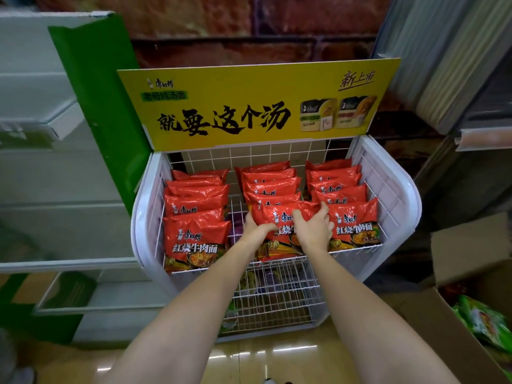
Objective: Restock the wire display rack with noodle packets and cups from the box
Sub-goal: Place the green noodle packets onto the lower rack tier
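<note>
Packets of red braised-beef noodles fill the top tier of the white wire display rack (393, 189), standing in 3 rows that lean back toward the yellow header sign (257, 103). Both my hands are on the front packet of the middle row (282, 217). My left hand (256, 227) grips its left edge, thumb across the front and the other fingers (249, 217) hidden behind the wrapper. My right hand (314, 227) lies over the packet's right half, fingers curled over its upper right corner, just beside the front packet of the right row (357, 225). The held packet stands at the front of its row, its lower edge near the rack's front wire, touching the packet behind it.

The left row (195, 217) is a little lower and its front packet (195, 245) rests against the front wire. Between the left and middle rows, bare wire shows, with something purple below that I cannot make out.

Under my forearms, a lower wire tier (277, 295) holds a few blurred items I cannot identify. At the right edge stands the open cardboard box (448, 322), well apart from the rack, with green noodle packets (482, 322) inside. A green panel (97, 101) rises to the left of the rack, beside pale shelving (41, 162), and the glossy floor (263, 356) shows below.
</note>
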A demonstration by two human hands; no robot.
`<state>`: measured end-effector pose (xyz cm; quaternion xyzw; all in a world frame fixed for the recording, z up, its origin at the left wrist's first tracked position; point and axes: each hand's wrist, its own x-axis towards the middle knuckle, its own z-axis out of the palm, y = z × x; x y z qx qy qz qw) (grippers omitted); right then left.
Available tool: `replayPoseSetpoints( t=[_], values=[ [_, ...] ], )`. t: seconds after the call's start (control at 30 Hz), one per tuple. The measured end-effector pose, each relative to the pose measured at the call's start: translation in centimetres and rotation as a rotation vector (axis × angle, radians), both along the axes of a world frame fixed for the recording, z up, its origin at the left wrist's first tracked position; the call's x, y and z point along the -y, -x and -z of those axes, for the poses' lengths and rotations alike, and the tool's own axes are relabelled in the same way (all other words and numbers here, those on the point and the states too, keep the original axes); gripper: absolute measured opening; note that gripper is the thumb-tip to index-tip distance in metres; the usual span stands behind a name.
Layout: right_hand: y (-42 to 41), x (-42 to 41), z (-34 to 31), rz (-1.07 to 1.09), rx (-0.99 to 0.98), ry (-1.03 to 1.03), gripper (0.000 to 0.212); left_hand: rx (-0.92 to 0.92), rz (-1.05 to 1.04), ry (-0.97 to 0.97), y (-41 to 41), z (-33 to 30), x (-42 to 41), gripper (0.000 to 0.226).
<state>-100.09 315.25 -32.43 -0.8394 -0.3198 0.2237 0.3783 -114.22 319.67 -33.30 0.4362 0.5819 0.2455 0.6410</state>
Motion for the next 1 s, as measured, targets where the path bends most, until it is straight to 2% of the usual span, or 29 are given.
replayPoseSetpoints(
  t=[0.07,0.13,0.27,0.33,0.4,0.47,0.5,0.63,0.73,0.87,1.0],
  values=[
    [-0.5,0.0,0.4,0.015,0.016,0.004,0.076,-0.038,0.03,-0.009,-0.3,0.8,-0.2,0.122],
    [-1.0,-0.1,0.7,0.011,-0.022,-0.006,0.067,0.001,0.009,0.03,-0.5,0.9,-0.4,0.12],
    [-0.8,-0.2,0.6,-0.065,-0.247,-0.043,0.066,0.063,-0.12,0.042,-0.9,-0.1,-0.6,0.112],
    [-0.6,-0.8,0.9,-0.065,-0.384,-0.015,0.073,0.087,-0.197,0.032,-1.3,-0.3,-0.8,0.107],
    [-0.5,-1.3,1.2,-0.014,-0.531,-0.018,0.082,0.248,-0.295,0.077,-1.9,-0.1,-0.5,0.083],
    [-0.6,-1.9,1.9,0.011,-0.64,-0.038,0.077,0.388,-0.379,0.096,-2.6,0.5,-0.5,0.057],
    [-0.7,-2.2,2.5,0.028,-0.671,-0.044,0.077,0.407,-0.398,0.091,-3.0,0.8,-0.4,0.054],
    [-0.7,-3.2,3.5,0.06,-0.707,-0.109,0.08,0.364,-0.445,-0.021,-4.0,1.2,-0.9,0.058],
    [-0.9,-4.5,3.2,0.023,-0.707,-0.161,0.071,0.366,-0.442,-0.098,-4.1,0.8,-2.1,0.06],
    [-0.5,-4.3,2.9,-0.007,-0.663,-0.179,0.07,0.391,-0.442,-0.051,-3.6,2.1,-2.6,0.084],
    [-0.5,-2.6,4.0,-0.077,-0.679,-0.123,0.069,0.343,-0.374,-0.041,-2.5,3.3,-1.9,0.078]
  ],
)
